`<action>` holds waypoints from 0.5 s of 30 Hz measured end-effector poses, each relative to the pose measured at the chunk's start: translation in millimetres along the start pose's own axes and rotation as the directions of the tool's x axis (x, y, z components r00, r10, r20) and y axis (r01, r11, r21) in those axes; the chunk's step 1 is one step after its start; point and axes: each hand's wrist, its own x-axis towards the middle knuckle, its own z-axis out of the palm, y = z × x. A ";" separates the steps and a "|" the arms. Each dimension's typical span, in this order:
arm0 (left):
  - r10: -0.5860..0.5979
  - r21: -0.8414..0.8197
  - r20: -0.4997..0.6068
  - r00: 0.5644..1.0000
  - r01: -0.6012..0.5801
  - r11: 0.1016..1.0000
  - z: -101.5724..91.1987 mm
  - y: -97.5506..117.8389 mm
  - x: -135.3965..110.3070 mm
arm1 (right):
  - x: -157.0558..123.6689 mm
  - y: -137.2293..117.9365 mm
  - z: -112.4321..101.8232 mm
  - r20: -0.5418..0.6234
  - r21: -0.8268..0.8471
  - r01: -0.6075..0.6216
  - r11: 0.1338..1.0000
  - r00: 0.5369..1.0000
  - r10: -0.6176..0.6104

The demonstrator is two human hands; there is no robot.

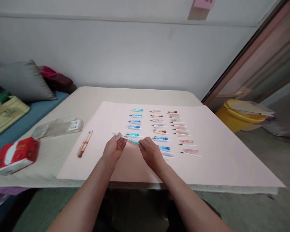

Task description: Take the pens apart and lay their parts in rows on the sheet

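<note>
Between the fingertips of my left hand [114,147] is the pale blue barrel of a pen [115,133]. My right hand [151,149] pinches the teal end piece [134,141], which looks like the pen's cap. The two pieces lie nearly in line, with a whitish part between them; whether they are still joined I cannot tell. Just behind my hands lies a teal pen set [132,134], parts side by side. Blue pens [160,139] lie beside my right hand, which partly hides the nearest ones.
Rows of blue, brown and pink pens [183,132] cover the pink sheet [219,161]. At left lie brown-and-cream pens [85,144], a clear plastic pouch [59,127] and a red tissue pack [15,156]. A yellow bucket [236,119] stands right of the table; a wall is behind.
</note>
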 end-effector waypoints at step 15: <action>-0.002 0.083 0.070 0.998 -0.004 0.997 7.8 -6.4 -14.5 | -0.4 -4.6 4.1 -0.035 -0.003 0.007 1.000 0.999 -0.007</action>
